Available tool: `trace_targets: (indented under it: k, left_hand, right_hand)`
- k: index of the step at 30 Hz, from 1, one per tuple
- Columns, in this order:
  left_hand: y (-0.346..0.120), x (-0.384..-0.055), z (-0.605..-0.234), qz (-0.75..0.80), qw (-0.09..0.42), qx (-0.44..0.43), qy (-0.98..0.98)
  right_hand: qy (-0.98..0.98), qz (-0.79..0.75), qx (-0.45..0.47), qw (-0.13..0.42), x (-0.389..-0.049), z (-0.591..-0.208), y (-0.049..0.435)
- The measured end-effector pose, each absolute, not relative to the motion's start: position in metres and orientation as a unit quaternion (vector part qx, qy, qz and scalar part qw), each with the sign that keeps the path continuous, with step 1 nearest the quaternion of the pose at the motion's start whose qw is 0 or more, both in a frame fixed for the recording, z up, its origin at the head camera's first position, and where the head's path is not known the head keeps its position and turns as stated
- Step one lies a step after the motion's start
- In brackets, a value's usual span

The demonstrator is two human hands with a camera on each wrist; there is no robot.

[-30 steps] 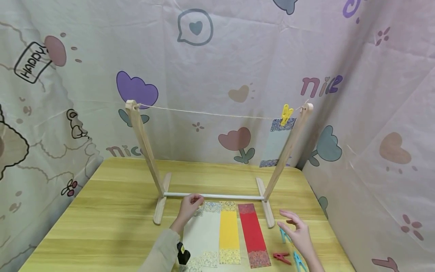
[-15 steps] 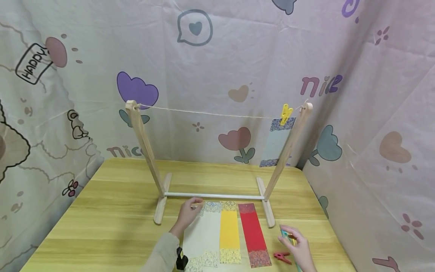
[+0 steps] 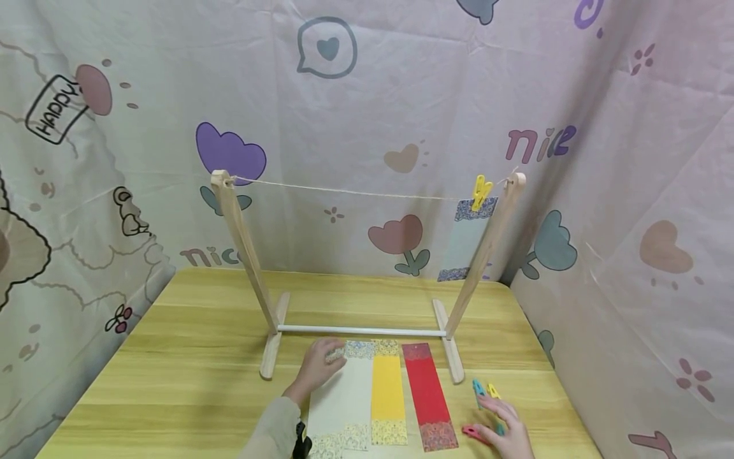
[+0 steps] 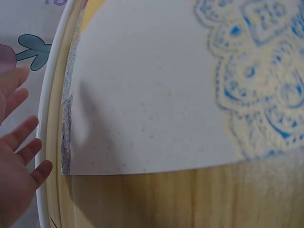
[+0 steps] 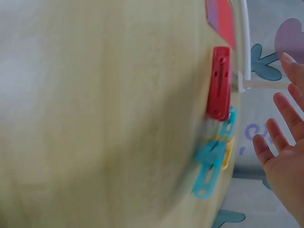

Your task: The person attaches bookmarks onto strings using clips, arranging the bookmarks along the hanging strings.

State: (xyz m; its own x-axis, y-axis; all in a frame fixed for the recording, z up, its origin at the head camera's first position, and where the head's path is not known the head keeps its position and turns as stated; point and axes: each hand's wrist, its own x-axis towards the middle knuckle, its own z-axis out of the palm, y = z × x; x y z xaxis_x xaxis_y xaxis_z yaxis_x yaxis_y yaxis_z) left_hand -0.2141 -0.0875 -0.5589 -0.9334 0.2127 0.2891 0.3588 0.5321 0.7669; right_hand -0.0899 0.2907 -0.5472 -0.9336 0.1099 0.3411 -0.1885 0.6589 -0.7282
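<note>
My left hand (image 3: 316, 368) is over the far left corner of two overlapping white cards (image 3: 357, 392) with patterned ends. Its fingers are spread and grip nothing, as the left wrist view confirms. To the right of those lie a yellow card (image 3: 387, 389) and a red card (image 3: 427, 392). Above several clothespins, my right hand (image 3: 509, 430) has its fingers apart and holds nothing. Nearest it are a red clothespin (image 5: 219, 83) and a blue clothespin (image 5: 209, 171), the latter partly hidden in the head view. Another blue clothespin (image 3: 478, 387) and a yellow clothespin (image 3: 492, 391) lie farther back.
A wooden stand (image 3: 246, 248) with a string (image 3: 344, 190) across its top stands behind the cards. A light blue card (image 3: 463, 245) hangs at the string's right end from a yellow clothespin (image 3: 482, 192). Printed cloth walls (image 3: 344, 127) border the table (image 3: 172, 357).
My right hand has moved down and toward me over the clothespins, its fingers going from the far blue one to near the red one. My left hand has dropped slightly, its fingers loosening.
</note>
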Motion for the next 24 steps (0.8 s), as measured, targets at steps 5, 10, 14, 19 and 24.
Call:
trace_targets:
  k: [5,10,14,19,24]
  left_hand:
    - [-0.090,-0.212,-0.563,-0.415,0.076,-0.186,-0.887]
    - [-0.092,-0.210,-0.562,-0.380,0.062,-0.200,-0.901]
    - [-0.094,-0.208,-0.562,-0.358,0.053,-0.215,-0.907]
    - [-0.096,-0.206,-0.562,-0.348,0.044,-0.220,-0.910]
    - [-0.097,-0.206,-0.562,-0.348,0.017,-0.198,-0.916]
  right_hand:
    - [-0.898,0.409,0.022,0.158,-0.086,-0.554,0.298]
    - [-0.895,0.410,0.051,0.167,-0.082,-0.565,0.305]
    - [-0.886,0.418,0.096,0.178,-0.082,-0.570,0.309]
    - [-0.900,0.394,0.111,0.152,-0.082,-0.570,0.313]
    - [-0.900,0.359,0.179,0.169,-0.088,-0.578,0.320]
